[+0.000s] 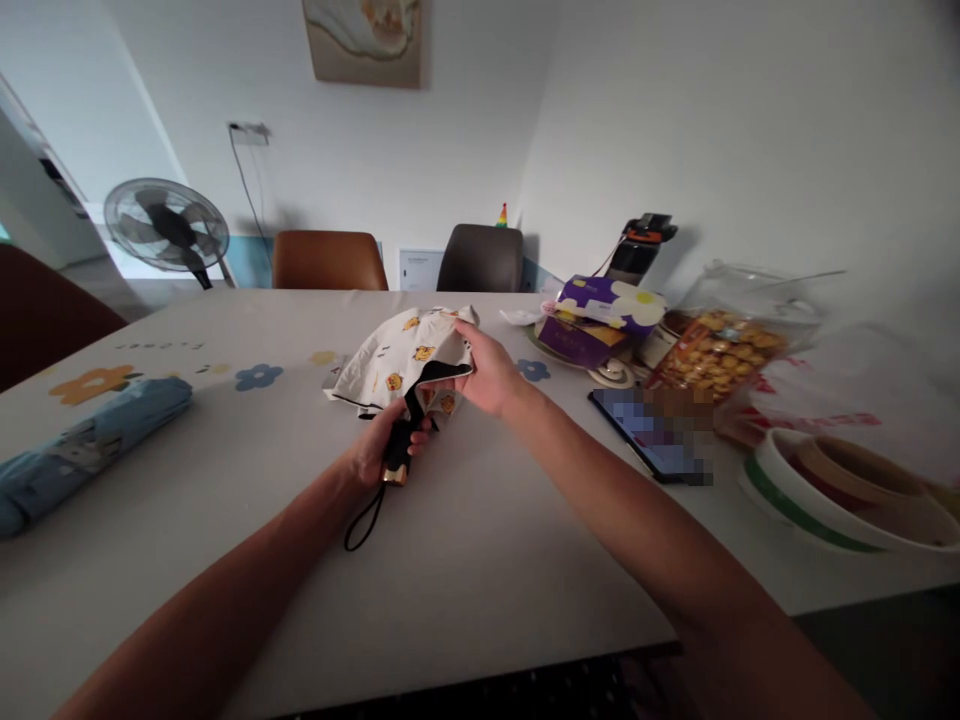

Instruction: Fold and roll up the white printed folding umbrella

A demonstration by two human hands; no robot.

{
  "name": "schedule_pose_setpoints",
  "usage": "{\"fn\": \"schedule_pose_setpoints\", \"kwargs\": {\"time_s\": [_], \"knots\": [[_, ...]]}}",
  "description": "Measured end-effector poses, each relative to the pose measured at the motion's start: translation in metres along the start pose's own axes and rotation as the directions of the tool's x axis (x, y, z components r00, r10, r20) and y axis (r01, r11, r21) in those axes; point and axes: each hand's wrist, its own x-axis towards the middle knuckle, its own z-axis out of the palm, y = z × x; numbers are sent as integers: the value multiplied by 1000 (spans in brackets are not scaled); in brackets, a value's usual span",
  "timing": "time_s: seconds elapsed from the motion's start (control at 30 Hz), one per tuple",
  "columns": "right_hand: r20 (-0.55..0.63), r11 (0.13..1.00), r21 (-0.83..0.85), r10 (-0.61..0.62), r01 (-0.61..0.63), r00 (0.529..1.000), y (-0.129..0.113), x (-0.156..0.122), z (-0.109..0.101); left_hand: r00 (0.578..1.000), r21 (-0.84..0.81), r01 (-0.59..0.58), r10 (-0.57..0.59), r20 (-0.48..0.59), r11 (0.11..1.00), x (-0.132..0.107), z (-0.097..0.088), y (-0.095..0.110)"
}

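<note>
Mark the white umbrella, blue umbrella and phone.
white umbrella (pixel 390 362): head view, printed canopy fabric.
blue umbrella (pixel 94 438): head view, middle of folded canopy.
phone (pixel 643 440): head view, on its screen.

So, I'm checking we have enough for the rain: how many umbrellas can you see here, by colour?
White printed umbrella: 1
Blue umbrella: 1
Total: 2
</note>
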Motion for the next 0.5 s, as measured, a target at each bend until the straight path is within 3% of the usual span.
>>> {"fn": "schedule_pose_setpoints", "kwargs": {"time_s": [0.17,0.33,0.5], "knots": [[-72,997,-6,-73,73,995,1,1,3,1000,-3,-20,20,10,1000,-1,2,2],[-53,996,-32,-82,81,995,-6,-4,7,999,-2,-36,36,20,999,-1,2,2],[-155,994,44,-91,99,984,-12,-4,10,1000,-42,-23,23,6,999,1,-1,2]]}}
